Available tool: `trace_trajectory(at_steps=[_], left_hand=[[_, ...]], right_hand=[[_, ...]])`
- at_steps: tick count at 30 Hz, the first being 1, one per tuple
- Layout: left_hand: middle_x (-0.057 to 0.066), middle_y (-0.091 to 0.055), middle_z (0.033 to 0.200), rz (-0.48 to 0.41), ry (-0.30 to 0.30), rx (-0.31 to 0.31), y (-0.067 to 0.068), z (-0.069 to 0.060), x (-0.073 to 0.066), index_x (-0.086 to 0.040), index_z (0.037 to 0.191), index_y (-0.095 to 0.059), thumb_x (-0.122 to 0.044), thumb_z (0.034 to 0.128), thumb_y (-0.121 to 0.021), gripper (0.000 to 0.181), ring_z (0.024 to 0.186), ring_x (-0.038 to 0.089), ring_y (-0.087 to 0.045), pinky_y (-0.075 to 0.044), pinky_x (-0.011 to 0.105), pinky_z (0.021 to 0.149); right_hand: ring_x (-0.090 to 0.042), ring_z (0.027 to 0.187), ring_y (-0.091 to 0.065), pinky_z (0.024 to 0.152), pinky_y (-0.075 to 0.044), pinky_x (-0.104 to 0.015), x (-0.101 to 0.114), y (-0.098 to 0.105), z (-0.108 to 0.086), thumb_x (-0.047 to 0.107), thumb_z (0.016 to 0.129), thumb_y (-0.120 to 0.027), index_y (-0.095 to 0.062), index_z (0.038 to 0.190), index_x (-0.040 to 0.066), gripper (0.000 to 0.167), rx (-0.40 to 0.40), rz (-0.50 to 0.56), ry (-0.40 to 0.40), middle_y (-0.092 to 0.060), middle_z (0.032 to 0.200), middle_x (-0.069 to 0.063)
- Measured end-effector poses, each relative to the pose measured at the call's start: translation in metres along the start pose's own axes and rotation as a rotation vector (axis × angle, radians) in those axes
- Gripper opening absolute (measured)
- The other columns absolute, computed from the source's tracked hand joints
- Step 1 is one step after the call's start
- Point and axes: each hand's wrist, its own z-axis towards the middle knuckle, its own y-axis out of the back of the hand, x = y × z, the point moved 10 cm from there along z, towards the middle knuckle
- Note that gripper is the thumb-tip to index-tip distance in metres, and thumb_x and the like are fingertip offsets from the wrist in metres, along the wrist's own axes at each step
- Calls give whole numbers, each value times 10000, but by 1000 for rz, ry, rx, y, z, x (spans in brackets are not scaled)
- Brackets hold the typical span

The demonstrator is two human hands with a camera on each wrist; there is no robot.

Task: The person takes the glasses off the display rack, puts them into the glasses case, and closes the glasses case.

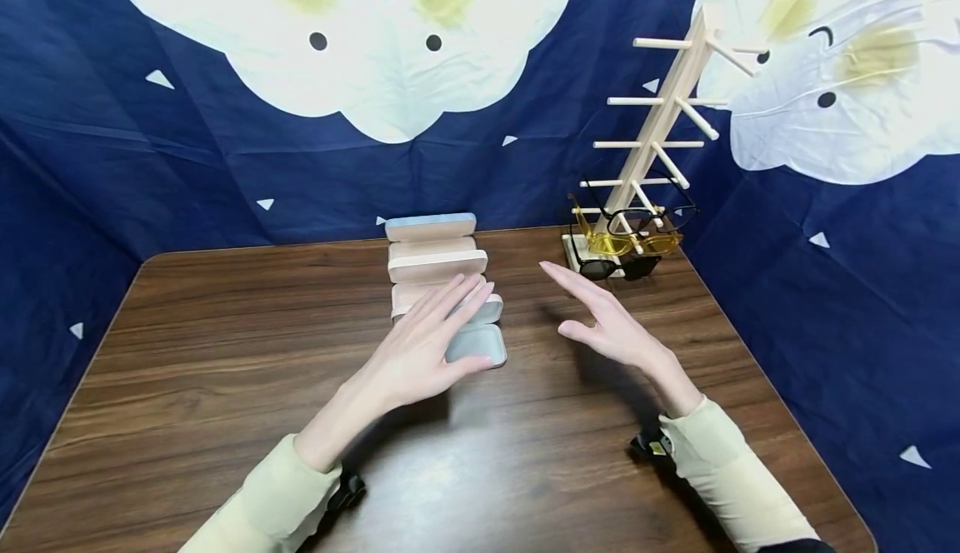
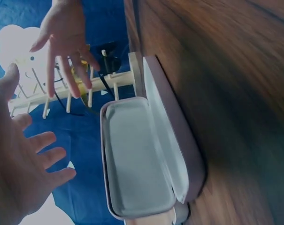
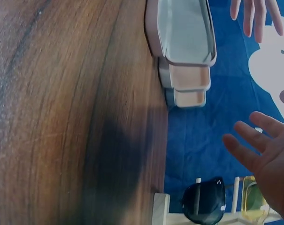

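My left hand [image 1: 420, 349] hovers above the front eyeglass case [image 1: 483, 343], fingers straight and palm down, and covers part of it. That case lies open, its pale grey-blue lining bare in the left wrist view. Behind it stand two more open cases in a row, a middle one [image 1: 438, 266] and a far one [image 1: 431, 226] with a blue edge, both lined in light pinkish beige. My right hand [image 1: 618, 328] is held in the air right of the cases, fingers extended and holding nothing. Nearest to it is the wooden glasses stand [image 1: 652, 141].
Low on the stand's pegs hang black sunglasses [image 1: 597, 270], yellow-tinted glasses [image 1: 611, 244] and dark-framed clear glasses [image 1: 633, 221]. Everything stands on a brown wooden table [image 1: 247, 311]. A navy cloth [image 1: 225, 161] with white cloud shapes hangs behind and at the sides.
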Motion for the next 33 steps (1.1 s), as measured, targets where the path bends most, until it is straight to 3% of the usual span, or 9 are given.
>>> trace_trajectory(at_steps=[5, 12, 17, 23, 24, 26, 28, 31, 33], left_hand=[[-2, -277, 1711, -67, 6, -39, 1, 9, -5, -316, 1653, -183, -607, 943, -624, 885, 1595, 246, -255, -274, 498, 1279], [-67, -306, 1693, -192, 22, -61, -2, 19, -14, -314, 1646, -223, -576, 958, -635, 843, 1582, 214, -284, -312, 489, 1265], [-98, -330, 1679, -272, 52, -53, -6, 26, -20, -353, 1642, -212, -572, 969, -626, 820, 1576, 196, -294, -330, 495, 1254], [-72, -353, 1675, -381, 96, -36, -17, 35, -23, -344, 1639, -232, -521, 982, -631, 788, 1552, 208, -344, -331, 504, 1251], [-59, -366, 1669, -395, 106, -31, -19, 36, -23, -345, 1638, -236, -515, 981, -634, 786, 1540, 214, -365, -335, 505, 1248], [-44, -397, 1651, -419, 129, -16, -25, 39, -24, -375, 1634, -226, -517, 977, -639, 789, 1365, 224, -558, -427, 484, 1173], [-39, -438, 1625, -439, 151, -5, -31, 42, -24, -400, 1629, -223, -518, 972, -645, 790, 1300, 215, -590, -468, 481, 1119], [-35, -494, 1585, -485, 172, 9, -39, 46, -25, -413, 1625, -225, -508, 977, -646, 779, 1295, 213, -592, -466, 483, 1119], [-35, -521, 1566, -512, 183, 15, -44, 49, -26, -397, 1627, -238, -502, 984, -641, 766, 1472, 207, -454, -392, 505, 1202]], right_hand=[[-238, 1500, -430, 1184, -416, -441, -8, 9, -5, 741, 944, -486, -314, 1627, 233, 868, -60, 120, -5, -405, 1654, -8], [-148, 1422, -525, 1109, -458, -205, -16, 25, -14, 563, 1038, -503, -356, 1602, 118, 734, -159, 339, 28, -468, 1570, -240], [-328, 1358, -580, 1077, -522, -298, -25, 35, -24, 502, 1063, -491, -388, 1554, -18, 723, -223, 463, 66, -508, 1434, -392], [-344, 1303, -622, 1012, -578, -387, -32, 47, -34, 424, 1074, -509, -420, 1500, -101, 682, -293, 557, 98, -539, 1347, -438], [-344, 1290, -631, 999, -585, -394, -33, 49, -36, 410, 1076, -512, -425, 1492, -109, 672, -308, 567, 103, -545, 1338, -437], [-350, 1261, -651, 976, -595, -395, -34, 55, -39, 382, 1079, -513, -431, 1475, -132, 654, -342, 581, 110, -561, 1323, -431], [-342, 1218, -678, 951, -605, -387, -37, 61, -43, 368, 1083, -508, -436, 1455, -158, 648, -380, 581, 109, -591, 1298, -415], [-340, 1158, -708, 916, -617, -376, -42, 71, -49, 336, 1088, -501, -441, 1410, -211, 638, -436, 592, 106, -628, 1259, -392], [-331, 1119, -727, 893, -623, -369, -45, 77, -53, 307, 1092, -494, -449, 1377, -238, 617, -472, 603, 105, -656, 1230, -370]])
